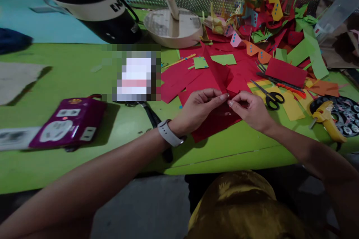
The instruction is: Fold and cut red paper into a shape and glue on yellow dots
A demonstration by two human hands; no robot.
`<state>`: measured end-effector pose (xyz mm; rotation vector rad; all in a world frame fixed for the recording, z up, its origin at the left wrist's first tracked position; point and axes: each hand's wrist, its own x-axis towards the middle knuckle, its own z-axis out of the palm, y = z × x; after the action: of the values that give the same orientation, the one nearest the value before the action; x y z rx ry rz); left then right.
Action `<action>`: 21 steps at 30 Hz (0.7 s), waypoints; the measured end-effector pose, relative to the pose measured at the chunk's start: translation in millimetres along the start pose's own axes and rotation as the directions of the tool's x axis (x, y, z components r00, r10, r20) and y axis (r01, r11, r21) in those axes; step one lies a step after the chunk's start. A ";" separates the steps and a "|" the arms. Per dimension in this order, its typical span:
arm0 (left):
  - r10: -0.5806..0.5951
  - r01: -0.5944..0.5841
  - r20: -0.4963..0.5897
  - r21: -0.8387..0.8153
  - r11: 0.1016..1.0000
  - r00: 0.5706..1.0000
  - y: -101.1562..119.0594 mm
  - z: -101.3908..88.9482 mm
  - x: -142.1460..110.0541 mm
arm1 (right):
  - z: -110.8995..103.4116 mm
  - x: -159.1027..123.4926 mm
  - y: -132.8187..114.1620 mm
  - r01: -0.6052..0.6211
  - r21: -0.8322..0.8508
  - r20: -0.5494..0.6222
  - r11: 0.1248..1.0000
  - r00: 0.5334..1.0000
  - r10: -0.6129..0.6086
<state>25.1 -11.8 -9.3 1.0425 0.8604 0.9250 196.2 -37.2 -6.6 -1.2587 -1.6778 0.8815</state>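
Observation:
Between my two hands is a folded piece of red paper (219,68), with a pointed part sticking up away from me. My left hand (200,106), a grey watch band on its wrist, pinches the paper's near end between thumb and fingers. Close against it, my right hand (248,109) pinches the same end from the other side. Fingertips of both hands nearly touch there. Beneath them lie flat red paper sheets (206,130). A green paper strip (199,62) rests on the red sheets just beyond. Black-handled scissors (273,100) lie right of my right hand.
Folded colored paper pieces (252,18) are heaped at the back right. A yellow glue gun (327,117) sits by a black tray (344,108) at far right. Leftward are a blurred-out phone (136,76), a purple power strip (71,123), a black bottle (92,3) and a round white base (157,31).

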 end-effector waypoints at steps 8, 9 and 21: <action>0.032 -0.032 0.002 0.025 0.999 0.999 -2.6 -1.5 1.2 | -1.7 0.4 0.4 -0.019 -0.007 0.008 1.000 1.000 0.019; 0.033 -0.033 0.004 0.022 0.999 0.999 -2.5 -1.5 1.1 | -1.8 0.4 0.1 -0.019 -0.004 0.006 1.000 1.000 0.019; 0.069 -0.070 0.029 0.064 0.995 0.997 -1.4 -1.4 0.5 | -1.4 1.6 1.0 -0.019 -0.031 0.007 0.999 1.000 0.019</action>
<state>24.3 -11.3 -11.1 1.1443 0.8412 0.9447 197.6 -35.3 -6.6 -1.2958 -1.6932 0.8757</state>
